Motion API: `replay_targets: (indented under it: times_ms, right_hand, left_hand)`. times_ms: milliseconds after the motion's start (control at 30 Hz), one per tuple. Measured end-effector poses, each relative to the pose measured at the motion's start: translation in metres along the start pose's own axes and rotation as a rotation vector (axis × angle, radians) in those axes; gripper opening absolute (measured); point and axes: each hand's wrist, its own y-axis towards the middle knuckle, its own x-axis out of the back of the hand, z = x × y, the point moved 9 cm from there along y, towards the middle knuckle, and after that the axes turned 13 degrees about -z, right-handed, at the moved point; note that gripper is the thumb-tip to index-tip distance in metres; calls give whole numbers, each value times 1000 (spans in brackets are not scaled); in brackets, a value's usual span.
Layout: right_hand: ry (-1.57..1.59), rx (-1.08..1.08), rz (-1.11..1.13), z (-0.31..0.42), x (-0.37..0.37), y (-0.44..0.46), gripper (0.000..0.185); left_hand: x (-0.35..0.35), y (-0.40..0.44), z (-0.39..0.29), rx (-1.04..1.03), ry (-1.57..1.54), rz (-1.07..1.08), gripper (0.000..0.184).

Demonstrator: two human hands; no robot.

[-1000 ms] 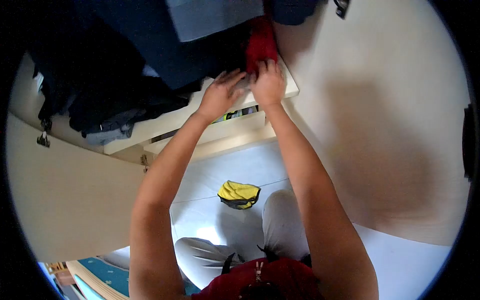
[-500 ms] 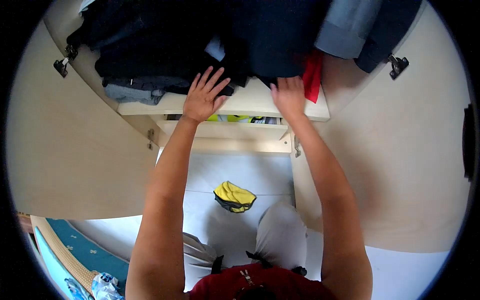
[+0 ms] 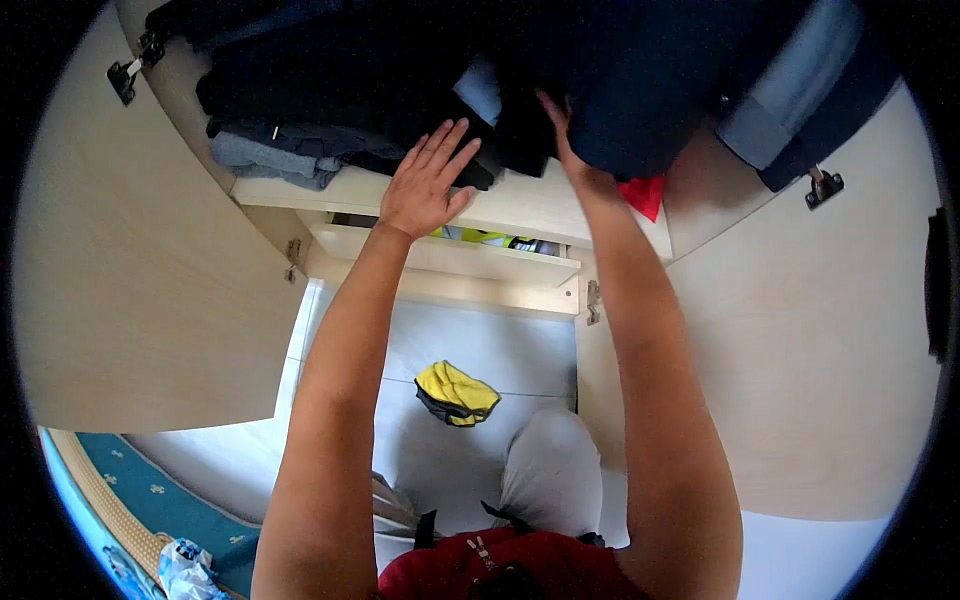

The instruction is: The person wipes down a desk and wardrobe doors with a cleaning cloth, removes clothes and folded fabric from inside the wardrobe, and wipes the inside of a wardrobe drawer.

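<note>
In the head view, my left hand (image 3: pixel 428 190) rests with fingers spread on the edge of a pile of dark folded clothes (image 3: pixel 330 90) on the wardrobe shelf (image 3: pixel 510 205). My right hand (image 3: pixel 578 160) reaches in beside a dark hanging garment (image 3: pixel 640 90). One stretched finger or thumb of it shows; the garment hides the others. Just left of that hand, a black piece of cloth (image 3: pixel 522 130) hangs over the shelf edge. A red cloth (image 3: pixel 643 195) shows below the hanging garment, right of my right wrist.
Both wardrobe doors, left (image 3: pixel 150 270) and right (image 3: pixel 780 370), stand open. Below the shelf, a drawer (image 3: pixel 440 250) is slightly pulled out, with yellow items inside. A yellow and dark grey cloth (image 3: pixel 458 392) lies on the tiled floor. A plastic bag (image 3: pixel 188 570) is at lower left.
My right hand has gone from the shelf edge deeper in among the hanging clothes, and the dark garment now covers more of the red cloth. My left hand stays flat on the pile.
</note>
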Motion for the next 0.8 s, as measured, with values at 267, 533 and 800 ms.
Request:
replay_targets:
  times_ms: [267, 533, 800]
  right_hand:
    - [-131, -313, 152, -136, 32, 5, 57]
    - [166, -59, 180, -22, 42, -4, 52]
    - [271, 146, 76, 109, 47, 24, 75]
  left_hand:
    - [3, -3, 4, -22, -38, -18, 52]
    - [2, -1, 4, -24, -16, -12, 51]
    - [2, 0, 3, -35, -7, -18, 50]
